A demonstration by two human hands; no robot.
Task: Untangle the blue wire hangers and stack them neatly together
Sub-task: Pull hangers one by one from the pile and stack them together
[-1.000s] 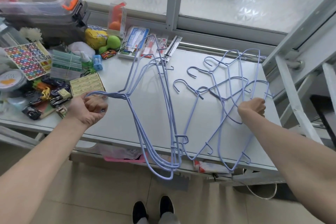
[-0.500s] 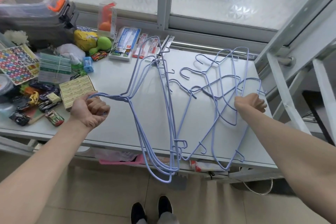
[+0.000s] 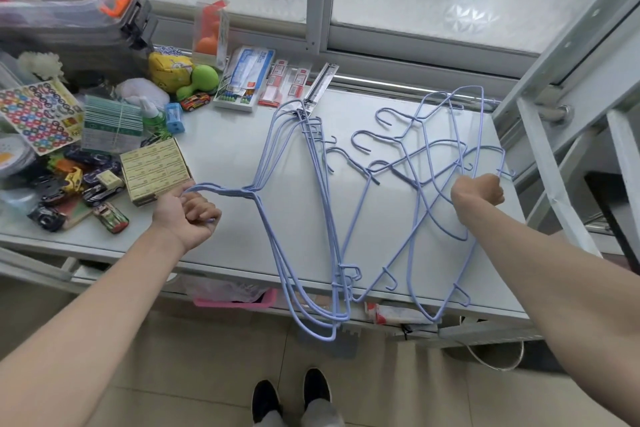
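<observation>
Two groups of light blue wire hangers lie over a white table. My left hand is closed around the hooks of an aligned bundle of hangers, whose lower corners hang past the table's front edge. To the right sprawls a tangled pile of hangers, with hooks pointing left and frames crossing one another. My right hand is fisted around wires at the right side of that pile. The bundle and the pile overlap near the front edge.
Clutter fills the table's left end: a yellow box, toy cars, a sticker sheet, a green toy and plastic bins. Packets line the window sill. A metal frame rises at the right.
Both hands keep their grip on the hangers. The view has shifted slightly; the right hand and its pile have moved a little to the left, toward the bundle.
</observation>
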